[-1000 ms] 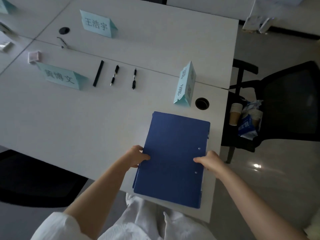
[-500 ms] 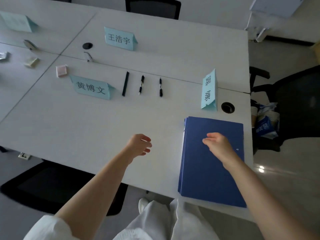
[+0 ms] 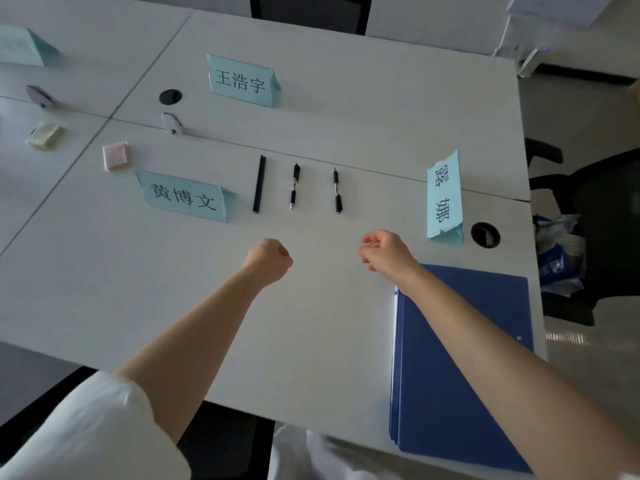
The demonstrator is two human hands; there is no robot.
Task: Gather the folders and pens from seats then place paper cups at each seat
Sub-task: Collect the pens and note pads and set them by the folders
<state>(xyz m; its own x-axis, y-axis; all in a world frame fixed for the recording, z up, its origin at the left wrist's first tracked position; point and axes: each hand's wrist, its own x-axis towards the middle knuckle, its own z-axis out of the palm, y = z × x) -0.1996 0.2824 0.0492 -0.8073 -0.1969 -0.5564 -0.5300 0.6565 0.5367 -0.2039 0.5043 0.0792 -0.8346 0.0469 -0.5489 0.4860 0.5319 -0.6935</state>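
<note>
A stack of blue folders (image 3: 460, 358) lies flat at the table's near right corner, with my right forearm passing over its left edge. Three black pens lie in a row farther back: a slim one (image 3: 259, 183), a middle one (image 3: 294, 186) and a right one (image 3: 337, 190). My left hand (image 3: 268, 259) hovers over the table below the pens, curled into a fist and holding nothing. My right hand (image 3: 384, 252) is level with it to the right, fingers curled, also holding nothing. Both hands are short of the pens and apart from them.
Teal name cards stand at the back (image 3: 239, 81), left of the pens (image 3: 185, 195) and at the right (image 3: 445, 199). Cable holes (image 3: 485, 234) (image 3: 170, 97) pierce the white table (image 3: 104, 271). A pink pad (image 3: 116, 155) lies left. A black chair (image 3: 606, 209) holds a blue-white bag (image 3: 561, 265).
Both hands let go of the blue folders, which now lie at the table's right front. The hands moved forward toward the row of pens and their fingers curled in.
</note>
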